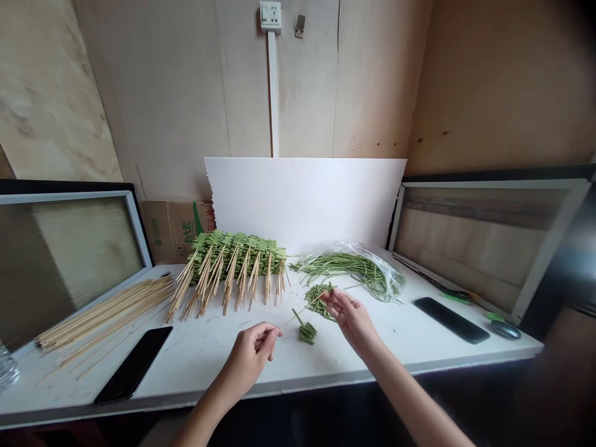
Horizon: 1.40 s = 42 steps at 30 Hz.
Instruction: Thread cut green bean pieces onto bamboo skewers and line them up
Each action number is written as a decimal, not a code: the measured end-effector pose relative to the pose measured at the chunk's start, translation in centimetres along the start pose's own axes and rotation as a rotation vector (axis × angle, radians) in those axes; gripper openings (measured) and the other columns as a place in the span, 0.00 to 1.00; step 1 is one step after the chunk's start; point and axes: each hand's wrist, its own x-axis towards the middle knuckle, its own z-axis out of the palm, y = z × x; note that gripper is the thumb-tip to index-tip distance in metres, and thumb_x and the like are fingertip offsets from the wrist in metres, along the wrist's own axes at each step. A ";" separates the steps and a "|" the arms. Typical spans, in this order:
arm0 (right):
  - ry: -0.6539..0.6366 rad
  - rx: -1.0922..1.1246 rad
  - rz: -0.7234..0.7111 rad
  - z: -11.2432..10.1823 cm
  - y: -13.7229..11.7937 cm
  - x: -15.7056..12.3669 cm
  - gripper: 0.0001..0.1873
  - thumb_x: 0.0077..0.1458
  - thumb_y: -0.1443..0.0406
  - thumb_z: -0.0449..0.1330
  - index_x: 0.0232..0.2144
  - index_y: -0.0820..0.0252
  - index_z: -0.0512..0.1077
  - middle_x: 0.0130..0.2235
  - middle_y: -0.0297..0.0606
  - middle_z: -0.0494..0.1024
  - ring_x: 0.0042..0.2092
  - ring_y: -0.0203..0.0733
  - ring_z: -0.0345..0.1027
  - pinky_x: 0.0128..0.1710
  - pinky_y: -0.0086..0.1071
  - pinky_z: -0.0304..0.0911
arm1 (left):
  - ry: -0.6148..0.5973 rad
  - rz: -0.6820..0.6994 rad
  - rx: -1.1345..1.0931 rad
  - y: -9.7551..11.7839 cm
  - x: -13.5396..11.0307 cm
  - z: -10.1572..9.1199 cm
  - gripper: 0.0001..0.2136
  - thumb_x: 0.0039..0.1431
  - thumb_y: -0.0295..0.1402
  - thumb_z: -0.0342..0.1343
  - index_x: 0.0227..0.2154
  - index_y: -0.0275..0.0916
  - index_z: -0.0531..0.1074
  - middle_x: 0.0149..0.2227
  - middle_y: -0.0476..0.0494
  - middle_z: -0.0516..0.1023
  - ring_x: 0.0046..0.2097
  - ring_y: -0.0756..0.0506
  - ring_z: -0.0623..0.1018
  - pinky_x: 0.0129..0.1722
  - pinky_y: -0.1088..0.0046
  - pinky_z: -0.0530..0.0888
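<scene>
One white table (200,347) takes up most of what we see, with a white board (307,198) upright at its back edge and a framed panel at either side, the left panel (84,248) and the right panel (475,230). Next in size, we find a long stack of skewered green beans (237,248) at the back left, its pale stick ends pointing towards us, and a loose bundle of bare sticks (107,307) beside it. Right of the stack, long uncut beans (349,264) lie partly under a clear plastic bag (388,273). A black phone (135,366) rests at the front left and a second phone (451,320) on the right. Over the front of the table we have our two hands: the left hand (261,344) is nearly closed, thumb and fingers pinching the near end of a thin stick (307,306), while the right hand (347,310) has its fingertips together at the far end, near a bit of green; whether they grip the stick itself, we cannot tell. The stick slants up to the right between them, above the table. Just beyond it sits a pile of cut beans (319,304), and just below, a small cluster of bean pieces (307,333).
</scene>
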 end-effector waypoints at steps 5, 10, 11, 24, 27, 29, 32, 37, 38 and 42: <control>0.006 0.045 -0.003 0.6 -0.5 -0.7 0.18 0.49 0.53 0.75 0.36 0.59 0.82 0.40 0.45 0.86 0.44 0.45 0.80 0.40 0.30 0.75 | 0.015 -0.010 0.013 -0.2 0.0 0.3 0.19 0.69 0.48 0.52 0.39 0.36 0.78 0.23 0.49 0.69 0.29 0.47 0.73 0.32 0.73 0.70; -0.017 0.015 -0.008 1.2 -0.7 -1.1 0.17 0.50 0.53 0.74 0.34 0.61 0.81 0.40 0.46 0.86 0.44 0.47 0.80 0.42 0.32 0.75 | 0.014 -0.003 0.015 -0.3 -0.1 0.5 0.20 0.69 0.48 0.51 0.39 0.36 0.78 0.24 0.49 0.69 0.29 0.47 0.73 0.32 0.73 0.71; -0.023 0.009 -0.011 1.2 -0.8 -1.1 0.18 0.50 0.53 0.74 0.34 0.61 0.81 0.40 0.46 0.86 0.45 0.48 0.80 0.43 0.33 0.75 | 0.013 -0.004 0.016 -0.3 -0.1 0.5 0.20 0.69 0.48 0.51 0.39 0.36 0.78 0.24 0.49 0.69 0.29 0.47 0.73 0.32 0.73 0.71; -0.030 -0.193 -0.068 0.2 -0.5 -1.0 0.17 0.52 0.51 0.72 0.34 0.58 0.82 0.41 0.47 0.86 0.47 0.52 0.79 0.42 0.37 0.73 | 0.018 -0.009 0.059 0.2 -0.3 0.3 0.19 0.68 0.47 0.52 0.39 0.36 0.79 0.25 0.48 0.71 0.30 0.47 0.73 0.31 0.73 0.73; -0.025 -0.213 -0.074 0.3 -0.3 -1.2 0.18 0.52 0.50 0.72 0.35 0.58 0.82 0.41 0.47 0.86 0.47 0.54 0.79 0.42 0.39 0.74 | 0.021 -0.006 0.077 0.1 -0.3 0.3 0.19 0.68 0.47 0.52 0.38 0.36 0.79 0.24 0.48 0.70 0.29 0.47 0.73 0.30 0.74 0.72; -0.020 -0.223 -0.076 0.4 -0.2 -1.2 0.19 0.52 0.50 0.71 0.36 0.59 0.82 0.41 0.48 0.86 0.48 0.55 0.79 0.43 0.40 0.74 | 0.025 0.005 0.088 0.0 -0.2 0.3 0.19 0.69 0.46 0.52 0.38 0.36 0.79 0.24 0.48 0.70 0.28 0.47 0.72 0.29 0.75 0.71; 0.007 -0.238 -0.081 0.5 -0.2 -1.3 0.20 0.53 0.49 0.71 0.36 0.59 0.82 0.42 0.48 0.85 0.48 0.55 0.79 0.45 0.41 0.74 | 0.041 0.044 0.085 -0.1 0.0 0.2 0.18 0.69 0.46 0.52 0.40 0.36 0.79 0.25 0.47 0.73 0.29 0.47 0.75 0.31 0.74 0.72; 0.031 -0.226 -0.092 0.6 -0.1 -1.4 0.19 0.53 0.50 0.71 0.36 0.60 0.82 0.43 0.48 0.85 0.49 0.54 0.79 0.48 0.41 0.73 | 0.112 0.109 0.095 0.0 0.0 0.0 0.16 0.68 0.45 0.54 0.36 0.36 0.79 0.29 0.43 0.80 0.32 0.45 0.79 0.33 0.73 0.74; 0.025 -0.214 -0.091 0.7 -0.1 -1.4 0.19 0.53 0.50 0.71 0.36 0.60 0.82 0.43 0.48 0.85 0.50 0.54 0.78 0.48 0.40 0.73 | 0.119 0.119 0.103 0.1 0.0 0.1 0.16 0.68 0.44 0.54 0.35 0.36 0.79 0.28 0.43 0.80 0.31 0.45 0.79 0.33 0.73 0.73; 0.022 -0.180 -0.098 1.0 -0.1 -1.7 0.19 0.52 0.50 0.72 0.36 0.59 0.82 0.43 0.48 0.85 0.52 0.55 0.78 0.48 0.40 0.74 | 0.130 0.149 0.097 0.1 -0.2 0.4 0.16 0.68 0.43 0.54 0.34 0.36 0.78 0.27 0.44 0.79 0.30 0.46 0.77 0.32 0.73 0.72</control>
